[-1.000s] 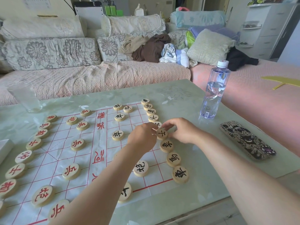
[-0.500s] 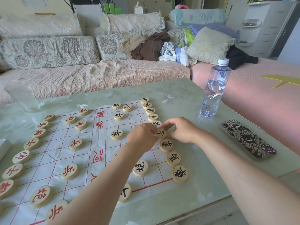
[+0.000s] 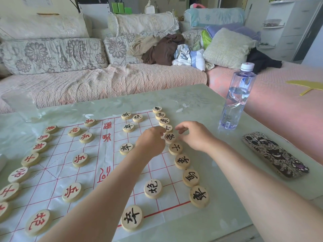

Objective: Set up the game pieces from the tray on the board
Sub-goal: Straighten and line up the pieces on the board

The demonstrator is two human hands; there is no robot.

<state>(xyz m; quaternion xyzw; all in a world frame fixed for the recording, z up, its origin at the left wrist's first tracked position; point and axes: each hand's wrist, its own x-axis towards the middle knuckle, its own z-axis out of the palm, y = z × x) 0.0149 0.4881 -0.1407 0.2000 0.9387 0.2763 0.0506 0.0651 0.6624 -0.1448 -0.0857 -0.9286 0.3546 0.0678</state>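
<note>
A person is setting out Chinese chess on a white, red-gridded sheet board (image 3: 52,172) spread over the pale green glass tabletop (image 3: 201,102). The round pale wooden disc with a black character (image 3: 169,137) is lying flat midway along the black row at the board's right edge, directly between the hands. The left hand (image 3: 150,142), knuckles curled, is meeting its left rim, though whether it is pinching cannot be told. The right hand (image 3: 194,135), loosely curled and holding nothing, is hovering just beside the right rim, equally near.
</note>
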